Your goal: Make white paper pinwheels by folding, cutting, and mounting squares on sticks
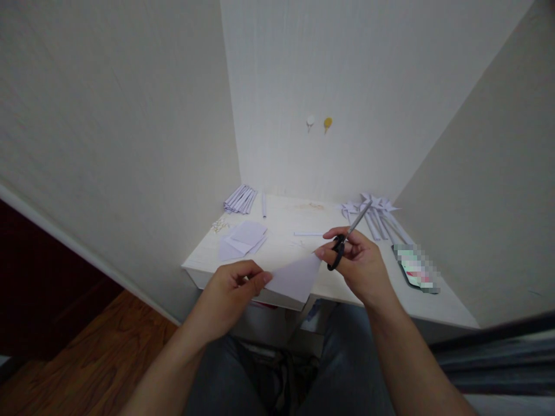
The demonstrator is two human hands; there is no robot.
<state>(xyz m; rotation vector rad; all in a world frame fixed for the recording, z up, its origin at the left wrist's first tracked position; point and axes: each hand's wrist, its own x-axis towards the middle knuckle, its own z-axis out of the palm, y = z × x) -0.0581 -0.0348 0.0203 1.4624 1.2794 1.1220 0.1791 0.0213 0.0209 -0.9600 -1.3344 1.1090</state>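
My left hand (232, 289) pinches the left corner of a white sheet of paper (295, 278), held just above the near edge of the white table (286, 222). My right hand (358, 260) grips black-handled scissors (347, 237), blades pointing up and away to the right, and its fingertips also touch the sheet's right corner. Both hands hover over my lap.
On the table: a stack of square papers (243, 238), a bundle of rolled paper sticks (240, 199) at the back left, paper pinwheels (375, 211) at the back right, a phone (416, 268), small pins (219, 225). Walls enclose three sides.
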